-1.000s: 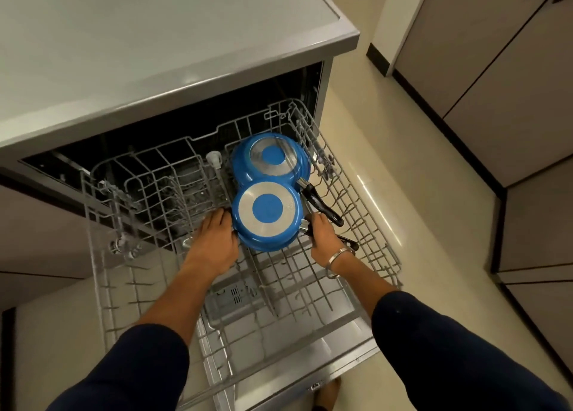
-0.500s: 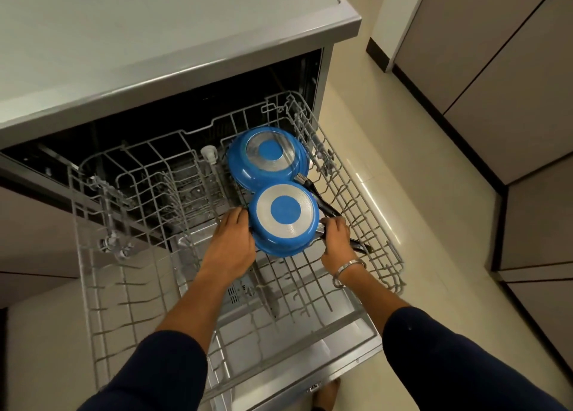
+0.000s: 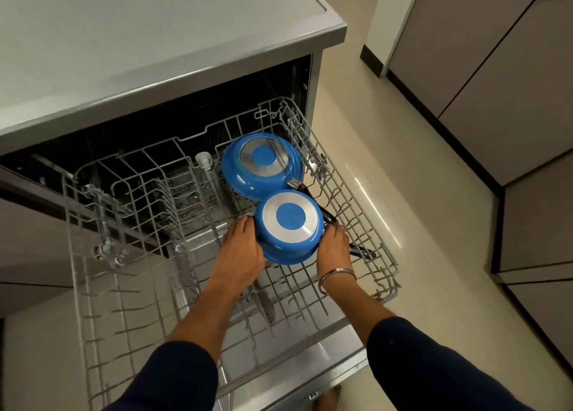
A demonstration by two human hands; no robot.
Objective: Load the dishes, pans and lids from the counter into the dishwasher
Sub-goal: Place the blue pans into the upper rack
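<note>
Head view — left hand point(image 3: 240, 255) and right hand point(image 3: 333, 250) both clasping the small upturned blue pan with a silver-ringed base point(image 3: 290, 226), low in the pulled-out grey wire dishwasher rack point(image 3: 102, 289) beside a larger blue pan point(image 3: 262, 165) — likely seating it, then letting go.

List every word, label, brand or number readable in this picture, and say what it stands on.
No text can be read here.
Dishwasher door: a small dark mark on its front edge, too small and blurred to read.
Near blue pan and far blue pan: bottoms up, only silver rings and blue centres, no lettering.
Upper rack and counter: no visible writing.
</note>
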